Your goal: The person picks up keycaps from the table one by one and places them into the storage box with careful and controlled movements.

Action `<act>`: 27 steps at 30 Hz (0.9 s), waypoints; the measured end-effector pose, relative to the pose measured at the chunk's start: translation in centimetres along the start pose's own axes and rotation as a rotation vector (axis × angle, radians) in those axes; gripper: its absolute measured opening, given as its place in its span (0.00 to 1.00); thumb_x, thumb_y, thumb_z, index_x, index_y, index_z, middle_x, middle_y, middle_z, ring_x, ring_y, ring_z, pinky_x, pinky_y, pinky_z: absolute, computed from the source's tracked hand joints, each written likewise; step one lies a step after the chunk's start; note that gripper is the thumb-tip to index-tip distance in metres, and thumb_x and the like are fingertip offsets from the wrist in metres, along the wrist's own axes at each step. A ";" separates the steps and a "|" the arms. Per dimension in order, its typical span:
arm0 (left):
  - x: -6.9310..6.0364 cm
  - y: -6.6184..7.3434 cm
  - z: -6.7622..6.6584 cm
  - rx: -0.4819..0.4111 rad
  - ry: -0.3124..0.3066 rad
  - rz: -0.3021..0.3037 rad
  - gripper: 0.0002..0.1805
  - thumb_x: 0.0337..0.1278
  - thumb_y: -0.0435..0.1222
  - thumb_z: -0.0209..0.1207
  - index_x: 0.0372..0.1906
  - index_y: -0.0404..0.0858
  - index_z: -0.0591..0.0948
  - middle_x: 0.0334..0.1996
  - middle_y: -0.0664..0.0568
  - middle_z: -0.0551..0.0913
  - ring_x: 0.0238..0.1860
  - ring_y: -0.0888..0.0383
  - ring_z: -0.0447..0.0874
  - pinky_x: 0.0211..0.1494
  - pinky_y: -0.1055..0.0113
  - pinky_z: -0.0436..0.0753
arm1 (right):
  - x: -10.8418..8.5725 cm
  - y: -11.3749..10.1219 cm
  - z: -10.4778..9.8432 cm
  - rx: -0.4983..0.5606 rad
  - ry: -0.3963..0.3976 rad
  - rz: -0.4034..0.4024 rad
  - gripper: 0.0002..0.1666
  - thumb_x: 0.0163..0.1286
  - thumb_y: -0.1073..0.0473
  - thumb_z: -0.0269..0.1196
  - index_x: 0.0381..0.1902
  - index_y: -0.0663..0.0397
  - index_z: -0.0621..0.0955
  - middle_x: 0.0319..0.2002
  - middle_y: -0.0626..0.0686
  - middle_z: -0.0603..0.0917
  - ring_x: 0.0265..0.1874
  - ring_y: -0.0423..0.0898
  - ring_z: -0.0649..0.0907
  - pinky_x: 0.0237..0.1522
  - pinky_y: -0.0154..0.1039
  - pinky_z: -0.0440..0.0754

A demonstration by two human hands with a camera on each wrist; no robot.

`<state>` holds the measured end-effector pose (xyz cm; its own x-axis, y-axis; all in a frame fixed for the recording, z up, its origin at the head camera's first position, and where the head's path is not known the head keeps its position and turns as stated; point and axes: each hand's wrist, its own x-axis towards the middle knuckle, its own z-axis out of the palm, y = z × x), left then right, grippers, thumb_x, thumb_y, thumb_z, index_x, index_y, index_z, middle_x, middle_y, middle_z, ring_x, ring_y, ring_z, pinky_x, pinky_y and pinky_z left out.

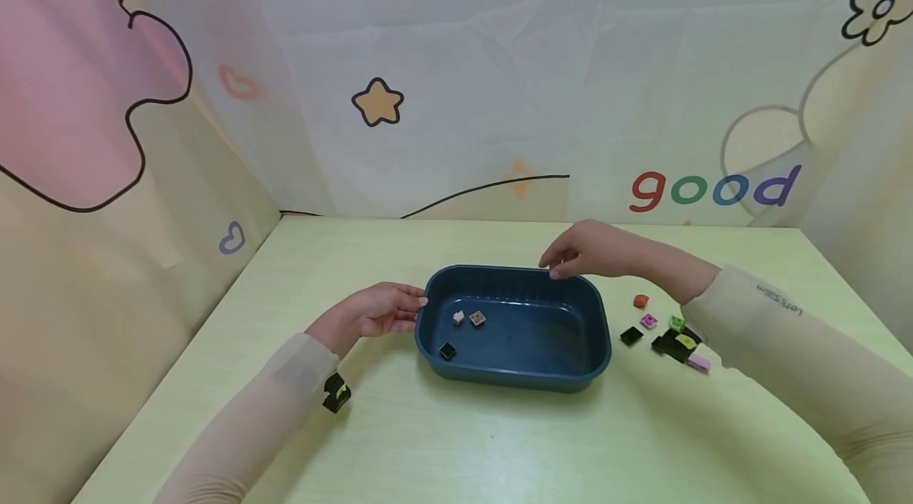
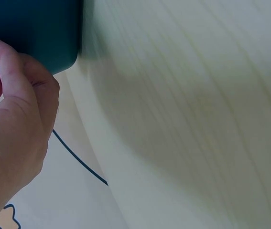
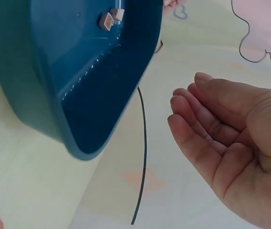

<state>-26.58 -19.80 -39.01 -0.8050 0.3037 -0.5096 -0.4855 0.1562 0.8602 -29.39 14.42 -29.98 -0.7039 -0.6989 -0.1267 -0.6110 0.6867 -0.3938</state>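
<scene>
Blue basin [image 1: 509, 379] needs even support: left hand [image 1: 378, 309] pinches one end; right hand [image 1: 586, 249], loosely curled, empty, should grip opposite.

Your blue tub [image 1: 528, 341] sits open side up on the table [image 1: 456, 448] — a rounded rectangle, its long sides running left to right before you, its inside glossy. On its floor, toward the left end, lie a small white block [image 1: 458, 318] and a tan block [image 1: 477, 318], side by side, with a black block [image 1: 447, 350] nearer you. Your left hand [image 1: 381, 308] pinches the tub's left end — your right hand [image 1: 590, 247] hovers just beside the far rim, fingers loosely bent
</scene>
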 end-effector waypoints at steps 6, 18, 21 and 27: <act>-0.1 0.0 0.0 0.001 0.001 -0.004 0.19 0.78 0.31 0.49 0.67 0.28 0.70 0.30 0.55 0.84 0.30 0.64 0.84 0.36 0.76 0.88 | -2.0 0.6 -0.4 0.010 0.046 -0.001 0.17 0.71 0.60 0.66 0.54 0.63 0.85 0.41 0.55 0.92 0.39 0.44 0.88 0.45 0.42 0.90; -0.1 -0.1 0.0 0.003 -0.002 -0.003 0.21 0.78 0.31 0.49 0.69 0.27 0.69 0.30 0.55 0.84 0.30 0.64 0.84 0.37 0.76 0.88 | -5.7 2.0 -0.3 0.043 0.119 0.055 0.17 0.72 0.59 0.66 0.54 0.62 0.86 0.43 0.55 0.91 0.40 0.44 0.88 0.40 0.36 0.88; -0.2 0.0 0.0 0.005 -0.003 0.000 0.20 0.78 0.31 0.48 0.68 0.27 0.69 0.30 0.56 0.84 0.30 0.64 0.84 0.36 0.76 0.88 | -6.6 2.4 -0.3 0.049 0.133 0.081 0.17 0.72 0.58 0.65 0.55 0.60 0.85 0.44 0.53 0.91 0.41 0.44 0.89 0.41 0.32 0.86; -0.2 0.0 0.0 0.012 -0.002 -0.002 0.20 0.78 0.31 0.49 0.68 0.27 0.69 0.30 0.56 0.84 0.31 0.64 0.83 0.37 0.77 0.88 | -8.7 3.5 0.0 0.070 0.153 0.131 0.18 0.73 0.58 0.65 0.57 0.60 0.85 0.44 0.52 0.92 0.42 0.44 0.89 0.40 0.28 0.84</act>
<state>-26.43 -19.85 -38.95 -0.8034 0.3056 -0.5111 -0.4829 0.1678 0.8594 -25.38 22.90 -30.24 -0.8256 -0.5626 -0.0428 -0.4881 0.7501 -0.4461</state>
